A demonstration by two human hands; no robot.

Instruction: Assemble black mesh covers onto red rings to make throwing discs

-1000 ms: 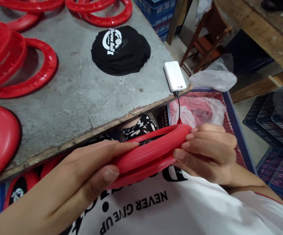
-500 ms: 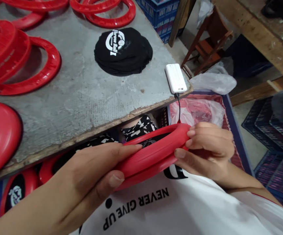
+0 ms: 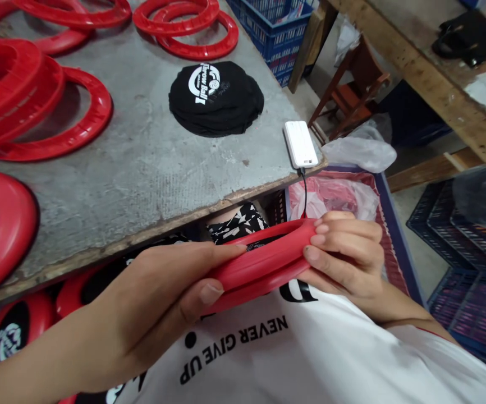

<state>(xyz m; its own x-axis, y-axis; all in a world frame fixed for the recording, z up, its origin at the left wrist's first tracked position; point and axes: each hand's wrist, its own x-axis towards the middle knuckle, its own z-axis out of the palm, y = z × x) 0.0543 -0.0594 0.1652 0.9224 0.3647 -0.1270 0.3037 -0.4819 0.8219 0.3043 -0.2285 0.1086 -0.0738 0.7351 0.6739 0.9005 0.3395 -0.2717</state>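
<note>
A red ring disc (image 3: pixel 264 258) with black fabric across its middle is held tilted in front of my shirt, close to the table edge. Its rim shows two layers with a groove between them. My left hand (image 3: pixel 171 292) is closed on the left side of the rim, index finger along the top and thumb at the lower layer. My right hand (image 3: pixel 346 247) grips the opposite side, fingertips pressed at the rim. Beyond, on the table, lies a stack of black printed fabric covers (image 3: pixel 218 101).
Red rings (image 3: pixel 87 123) are piled at the table's left, near a finished-looking red disc (image 3: pixel 13 224). A white power bank (image 3: pixel 300 145) with a cable sits at the table corner. Blue crates (image 3: pixel 276 39), a lined bin (image 3: pixel 388 224) and a wooden chair (image 3: pixel 352 90) stand around.
The disc has shifted slightly and both hands keep hold of it. My right hand's fingers have resettled on the rim, with the index fingertip now closer to the other fingers. The view has moved a little.
</note>
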